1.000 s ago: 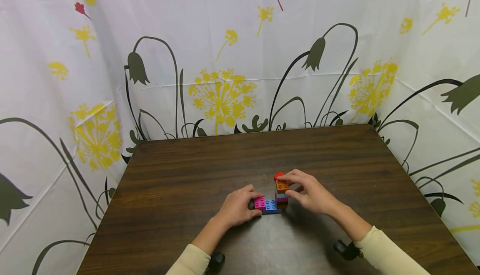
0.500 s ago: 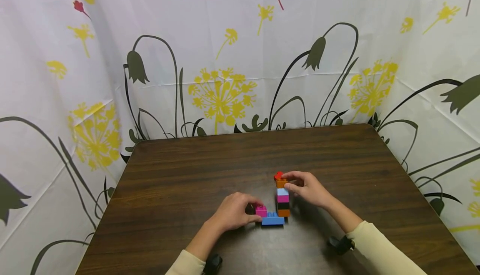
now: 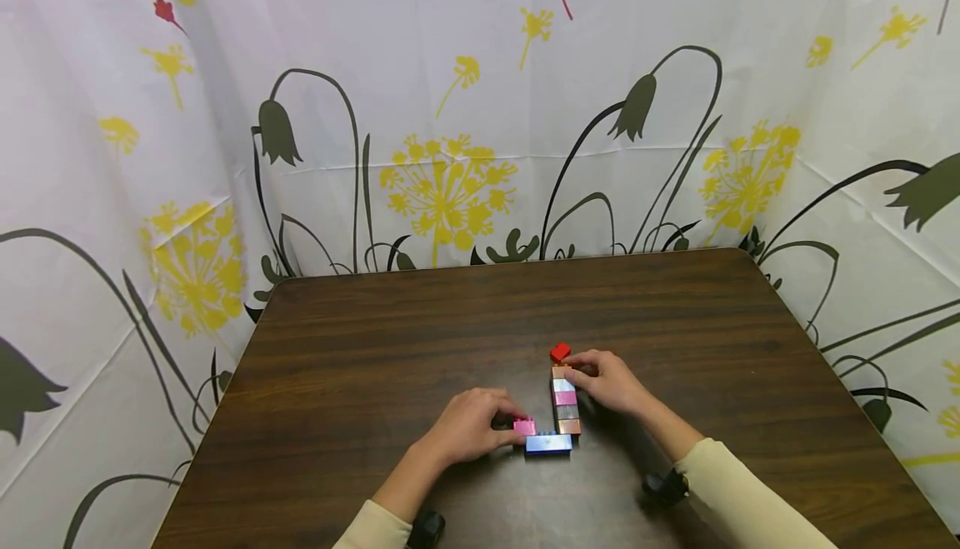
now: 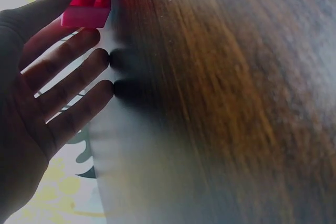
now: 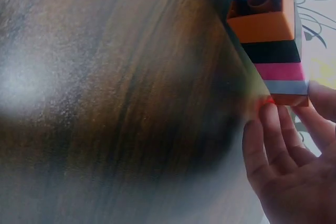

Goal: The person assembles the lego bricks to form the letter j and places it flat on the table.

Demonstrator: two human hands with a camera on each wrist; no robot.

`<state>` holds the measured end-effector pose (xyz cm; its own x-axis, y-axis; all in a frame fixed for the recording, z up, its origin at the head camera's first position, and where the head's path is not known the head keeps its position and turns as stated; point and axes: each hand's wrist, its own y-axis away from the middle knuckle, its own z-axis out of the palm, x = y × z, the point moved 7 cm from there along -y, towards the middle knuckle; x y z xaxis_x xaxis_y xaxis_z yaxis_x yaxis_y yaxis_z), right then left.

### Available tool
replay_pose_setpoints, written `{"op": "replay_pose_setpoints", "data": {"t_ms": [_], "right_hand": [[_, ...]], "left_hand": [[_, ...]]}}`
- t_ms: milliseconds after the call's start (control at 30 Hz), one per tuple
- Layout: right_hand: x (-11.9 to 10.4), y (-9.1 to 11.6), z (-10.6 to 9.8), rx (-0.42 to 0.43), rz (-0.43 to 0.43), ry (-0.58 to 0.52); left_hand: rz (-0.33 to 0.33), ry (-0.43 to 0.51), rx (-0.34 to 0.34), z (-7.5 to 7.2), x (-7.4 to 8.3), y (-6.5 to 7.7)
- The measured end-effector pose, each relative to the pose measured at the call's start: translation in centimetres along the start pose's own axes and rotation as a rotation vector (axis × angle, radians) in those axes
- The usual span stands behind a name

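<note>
A joined toy brick assembly lies tipped over on the table, its column of bricks pointing toward the far side. At its near end a long blue brick (image 3: 548, 445) carries a pink brick (image 4: 85, 17) on its left. My left hand (image 3: 468, 426) pinches this end between thumb and fingers. Up the column run an orange brick (image 5: 262, 27), a black one (image 5: 273, 52), a second pink one (image 5: 282, 71), a light blue one (image 5: 286, 86) and another orange one. A red brick (image 3: 560, 352) tops it. My right hand (image 3: 611, 381) grips the column's far end, thumb on its upward side.
The dark wood-grain table (image 3: 360, 341) spreads around the bricks. Behind it hangs a white curtain (image 3: 480, 99) printed with flowers. A black wrist camera (image 3: 665, 487) sits by the right sleeve.
The brick assembly has tipped from upright to lying, its column now pointing away and its long blue brick's underside turned up. Both hands turned with it; the right hand lowered slightly.
</note>
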<state>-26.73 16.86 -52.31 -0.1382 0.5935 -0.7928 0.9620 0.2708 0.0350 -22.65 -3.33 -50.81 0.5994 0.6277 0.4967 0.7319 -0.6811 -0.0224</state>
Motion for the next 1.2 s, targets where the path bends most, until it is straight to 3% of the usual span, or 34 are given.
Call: {"op": "replay_pose_setpoints", "data": {"t_ms": [200, 467, 600, 733, 933, 1200], "right_hand": [[0.3, -0.1, 0.5, -0.01, 0.013, 0.056], [0.7, -0.4, 0.5, -0.001, 0.034, 0.054], [0.5, -0.4, -0.3, 0.095, 0.012, 0.074], [0.3, -0.4, -0.9, 0.175, -0.058, 0.161], [0.2, -0.7, -0.1, 0.09, -0.169, 0.365], [0.2, -0.9, 0.4, 0.023, -0.136, 0.449]], "left_hand": [[-0.019, 0.014, -0.03, 0.3, -0.3, 0.0], [-0.029, -0.002, -0.034, 0.5, -0.6, 0.0], [-0.027, -0.021, -0.035, 0.5, -0.5, 0.1], [-0.024, -0.032, -0.032, 0.5, -0.5, 0.2], [-0.022, -0.034, -0.03, 0.6, -0.6, 0.2], [-0.028, -0.032, -0.027, 0.4, -0.5, 0.3]]}}
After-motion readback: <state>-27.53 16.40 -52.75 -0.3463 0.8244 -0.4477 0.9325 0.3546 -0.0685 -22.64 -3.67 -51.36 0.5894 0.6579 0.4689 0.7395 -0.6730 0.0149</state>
